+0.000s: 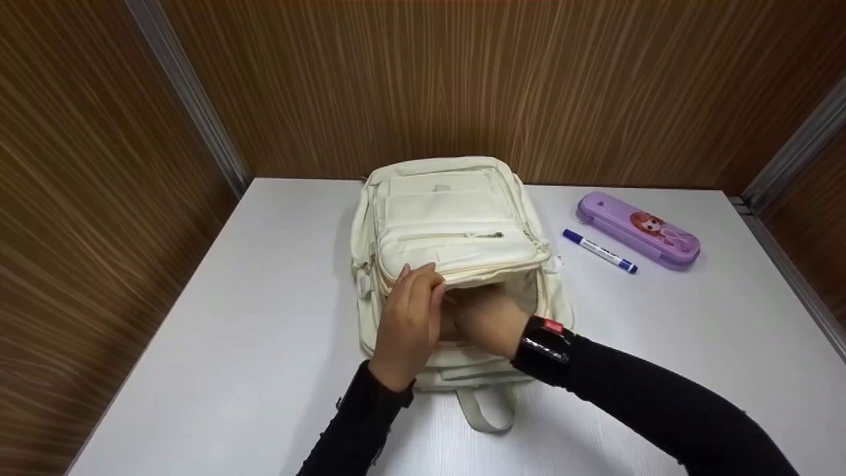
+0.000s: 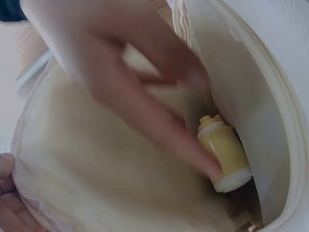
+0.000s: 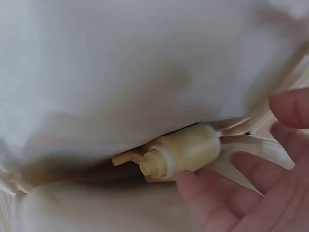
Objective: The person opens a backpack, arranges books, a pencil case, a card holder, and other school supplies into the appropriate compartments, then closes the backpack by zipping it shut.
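A cream backpack (image 1: pixel 449 205) lies on the table with its main pocket unzipped. My left hand (image 1: pixel 410 314) pinches the edge of its raised front panel; the fingertips (image 2: pixel 7 166) of that hand show on the fabric rim in the left wrist view. Inside the pocket is my right hand (image 1: pixel 489 317), partly hidden by the panel. A small yellow bottle (image 3: pixel 193 150) with a nozzle top lies on its side deep in the bag. Beside it, in the right wrist view, the right fingers are spread, not curled round it; whether a fingertip touches it I cannot tell.
Right of the backpack, a white marker with blue ends (image 1: pixel 600 251) lies on the white table (image 1: pixel 264 317). Behind it is a purple pencil case (image 1: pixel 634 228) with a cartoon picture. Wood-grain panels (image 1: pixel 429 86) stand at the back and both sides. The backpack's loop (image 1: pixel 486 416) points toward me.
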`<state>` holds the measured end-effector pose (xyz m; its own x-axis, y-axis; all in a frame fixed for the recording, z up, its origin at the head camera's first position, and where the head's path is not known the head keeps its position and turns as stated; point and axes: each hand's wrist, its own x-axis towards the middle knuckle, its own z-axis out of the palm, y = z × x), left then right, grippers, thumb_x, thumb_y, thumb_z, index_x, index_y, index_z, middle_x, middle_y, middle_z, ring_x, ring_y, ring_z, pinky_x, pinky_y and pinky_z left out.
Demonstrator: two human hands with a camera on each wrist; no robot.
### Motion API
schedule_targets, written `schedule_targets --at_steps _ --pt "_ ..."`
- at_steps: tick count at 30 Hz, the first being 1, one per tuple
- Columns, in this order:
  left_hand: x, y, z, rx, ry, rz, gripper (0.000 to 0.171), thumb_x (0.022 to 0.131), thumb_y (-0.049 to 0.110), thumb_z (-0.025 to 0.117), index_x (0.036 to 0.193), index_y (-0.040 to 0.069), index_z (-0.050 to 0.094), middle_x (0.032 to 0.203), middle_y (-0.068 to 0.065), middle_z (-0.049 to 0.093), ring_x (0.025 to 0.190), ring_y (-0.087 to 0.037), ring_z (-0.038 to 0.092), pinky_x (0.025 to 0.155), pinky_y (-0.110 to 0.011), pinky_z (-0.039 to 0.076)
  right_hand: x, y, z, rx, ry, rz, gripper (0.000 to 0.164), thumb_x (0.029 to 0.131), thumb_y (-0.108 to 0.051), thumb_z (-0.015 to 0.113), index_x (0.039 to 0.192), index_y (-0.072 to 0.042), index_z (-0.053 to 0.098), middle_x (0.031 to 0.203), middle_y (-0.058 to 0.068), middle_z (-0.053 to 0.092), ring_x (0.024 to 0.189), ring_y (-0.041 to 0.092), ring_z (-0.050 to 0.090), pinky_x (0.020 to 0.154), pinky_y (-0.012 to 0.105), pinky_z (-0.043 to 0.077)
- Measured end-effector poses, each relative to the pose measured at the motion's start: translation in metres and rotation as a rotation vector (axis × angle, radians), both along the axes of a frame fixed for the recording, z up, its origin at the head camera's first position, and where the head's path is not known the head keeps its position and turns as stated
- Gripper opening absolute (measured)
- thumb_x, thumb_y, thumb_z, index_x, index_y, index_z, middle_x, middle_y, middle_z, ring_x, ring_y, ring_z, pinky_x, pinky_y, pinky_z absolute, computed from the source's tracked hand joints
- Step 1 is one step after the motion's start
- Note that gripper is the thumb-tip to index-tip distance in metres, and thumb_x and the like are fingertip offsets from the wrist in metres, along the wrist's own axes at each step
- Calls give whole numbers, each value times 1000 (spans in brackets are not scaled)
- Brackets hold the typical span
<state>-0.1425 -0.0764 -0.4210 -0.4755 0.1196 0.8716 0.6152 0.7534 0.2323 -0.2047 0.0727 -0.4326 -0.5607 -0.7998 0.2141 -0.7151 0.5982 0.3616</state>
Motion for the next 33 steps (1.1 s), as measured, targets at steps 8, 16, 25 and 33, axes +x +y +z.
schedule_targets --at_steps 8,16,25,33 --pt "-2 -2 -1 -4 20 13 16 101 11 50 94 0 59 97 -15 66 107 -30 66 98 -49 52 -8 88 -9 -332 13 123 43 86 -17 66 128 -11 63 124 12 66 111 32 64 87 45 56" --pt "-1 -5 -2 -3 10 15 12 99 8 53 94 -1 58 96 -14 65 107 -31 66 98 -48 52 -49 173 -33 -466 139 23 13 86 -14 67 88 -2 72 85 14 72 79 32 68 71 46 57" --pt "-2 -2 -2 -12 18 16 18 102 12 49 93 0 58 95 -13 65 107 -30 66 97 -47 53 -84 254 -28 -646 -180 -691 40 97 -19 52 130 4 52 134 35 48 119 55 46 93 70 41" --pt "-2 -1 0 -39 22 27 22 104 16 45 93 1 58 95 -12 65 106 -28 66 95 -46 54 -95 286 -36 -665 -371 -870 58 98 -21 48 145 6 30 150 40 20 130 63 25 99 78 28"
